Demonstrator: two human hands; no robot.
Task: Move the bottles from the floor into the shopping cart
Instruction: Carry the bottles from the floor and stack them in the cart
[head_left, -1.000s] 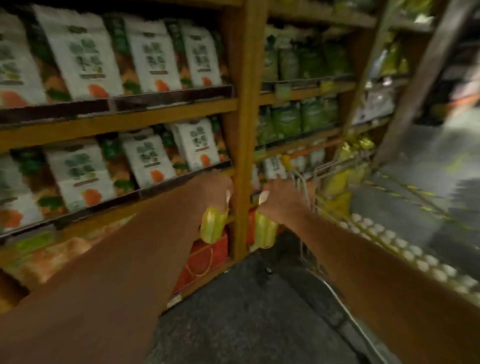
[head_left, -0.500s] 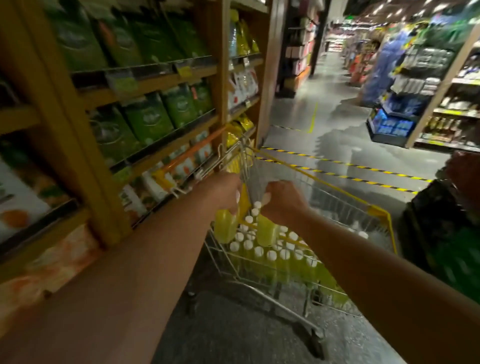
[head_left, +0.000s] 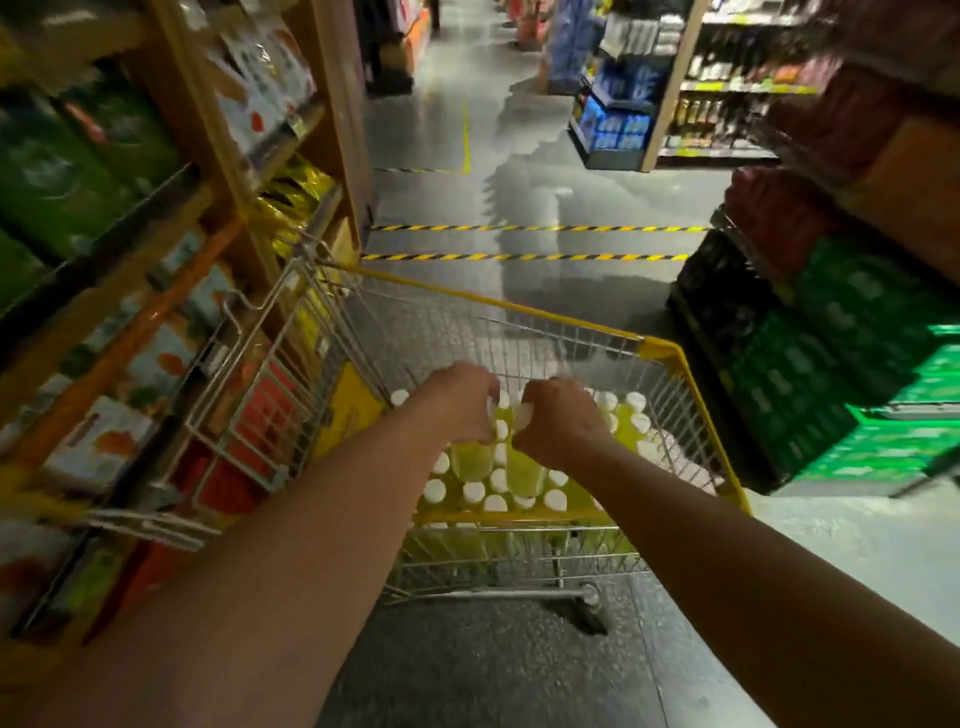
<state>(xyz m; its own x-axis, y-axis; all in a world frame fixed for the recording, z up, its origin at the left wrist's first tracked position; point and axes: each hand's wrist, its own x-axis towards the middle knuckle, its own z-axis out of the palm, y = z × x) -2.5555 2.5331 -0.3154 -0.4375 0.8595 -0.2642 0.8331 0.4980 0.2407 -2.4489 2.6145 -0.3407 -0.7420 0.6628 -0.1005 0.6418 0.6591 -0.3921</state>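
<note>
Head view, looking down a store aisle.

- Left hand (head_left: 457, 402): fingers curled round the top of a yellow-green plastic bottle with a white cap (head_left: 470, 460). The bottle hangs upright below the fist, and a bit of white cap shows between the fingers.
- Right hand (head_left: 563, 423): fingers curled the same way round the top of a second yellow-green bottle (head_left: 524, 475), which also hangs upright. The two fists are just beside each other and not touching.
- Both held bottles are inside the outline of the wire shopping cart with a yellow rim (head_left: 670, 353), above its load. I cannot tell whether their bases touch the bottles below.
- Cart load: many white-capped yellow-green bottles (head_left: 474, 491) stand upright and packed close in the basket. They fill the near part and run toward the right wall. More of the yellow-green liquid shows through the near wire wall.
- The cart stands on the dark grey speckled floor (head_left: 519, 665), with one wheel visible at near right. Its left side is close to the wooden shelving (head_left: 337, 130), which holds boxed and bagged goods that are blurred.
- Far of the cart, two yellow-and-black striped lines (head_left: 519, 228) cross the aisle.
- Right of the cart, a stack of green crates (head_left: 857, 395) sits on the floor.
- No bottles are visible on the floor in this view.
</note>
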